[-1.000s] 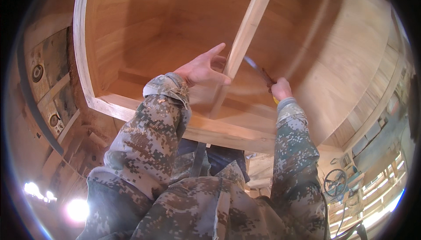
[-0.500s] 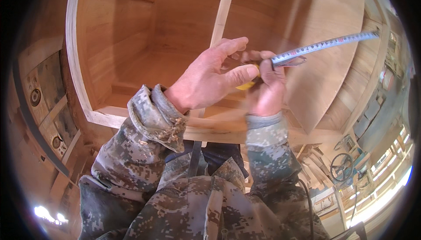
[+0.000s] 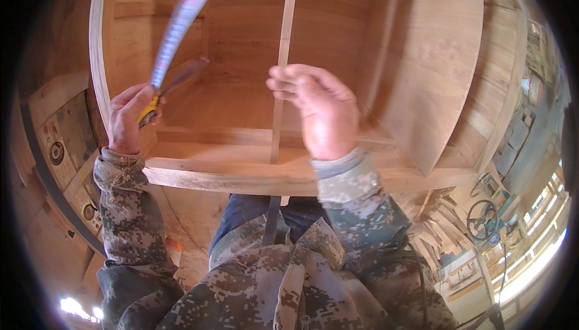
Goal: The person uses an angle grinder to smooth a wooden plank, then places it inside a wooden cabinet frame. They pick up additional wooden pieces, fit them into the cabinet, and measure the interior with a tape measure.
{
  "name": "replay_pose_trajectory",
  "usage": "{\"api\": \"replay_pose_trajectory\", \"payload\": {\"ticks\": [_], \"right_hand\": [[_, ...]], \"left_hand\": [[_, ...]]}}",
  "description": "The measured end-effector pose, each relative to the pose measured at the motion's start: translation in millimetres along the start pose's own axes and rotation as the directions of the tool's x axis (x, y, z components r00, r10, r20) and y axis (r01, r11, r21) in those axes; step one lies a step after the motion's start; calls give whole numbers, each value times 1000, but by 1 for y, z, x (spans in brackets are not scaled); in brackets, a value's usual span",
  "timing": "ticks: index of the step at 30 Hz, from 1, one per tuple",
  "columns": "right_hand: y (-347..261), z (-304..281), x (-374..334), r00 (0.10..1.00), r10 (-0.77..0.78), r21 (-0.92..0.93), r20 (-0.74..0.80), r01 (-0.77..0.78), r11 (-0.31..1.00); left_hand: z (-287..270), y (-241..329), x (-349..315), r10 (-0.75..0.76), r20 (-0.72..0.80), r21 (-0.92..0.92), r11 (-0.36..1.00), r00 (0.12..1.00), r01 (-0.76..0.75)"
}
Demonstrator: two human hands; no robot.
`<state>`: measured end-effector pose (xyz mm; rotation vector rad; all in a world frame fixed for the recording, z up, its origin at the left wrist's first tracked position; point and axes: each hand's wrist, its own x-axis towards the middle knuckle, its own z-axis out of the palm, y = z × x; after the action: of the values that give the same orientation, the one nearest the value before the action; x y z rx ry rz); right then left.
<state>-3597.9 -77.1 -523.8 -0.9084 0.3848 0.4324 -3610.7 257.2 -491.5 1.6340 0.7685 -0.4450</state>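
My left hand (image 3: 128, 119) is closed round a yellow and black tape measure (image 3: 148, 113) at the cabinet's left side. Its pale blade (image 3: 181, 28) sticks up past the top edge, blurred by motion. A slim dark stick-like thing (image 3: 190, 75), too smeared to name, also juts out from this hand. My right hand (image 3: 319, 110) hovers before the cabinet's opening, right of the middle upright (image 3: 283, 58). Its fingers are loosely bent with nothing visible in them. Around both hands is an open-fronted wooden cabinet frame (image 3: 217, 179).
Inside the cabinet a wooden panel (image 3: 434, 76) stands at the right. The frame's front rail runs close before my body. Speaker-like round parts (image 3: 56, 152) show at far left. At the lower right are a handwheel (image 3: 482, 219) and scrap wood (image 3: 437, 233).
The tape measure has passed from my right hand to my left, which has swung out leftward. The blade now points up instead of right. My right hand has drawn slightly left, without the tape.
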Motion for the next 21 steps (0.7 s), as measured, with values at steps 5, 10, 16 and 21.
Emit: {"api": "replay_pose_trajectory", "payload": {"ticks": [5,10,16,21], "right_hand": [[-18,-110,8,868,88,47,-489,-75,996],[12,-172,20,924,-112,-705,-367,-197,681],[95,-177,35,926,373,-912,-47,112,-394],[119,-177,23,939,215,-905,267,321,-279]], "left_hand": [[-52,-88,31,-292,-160,170,933,943,318],[-13,-162,88,-186,650,760,124,737,-638],[99,-165,90,-320,460,805,544,828,-237],[151,-158,75,-318,412,755,644,854,-124]]}}
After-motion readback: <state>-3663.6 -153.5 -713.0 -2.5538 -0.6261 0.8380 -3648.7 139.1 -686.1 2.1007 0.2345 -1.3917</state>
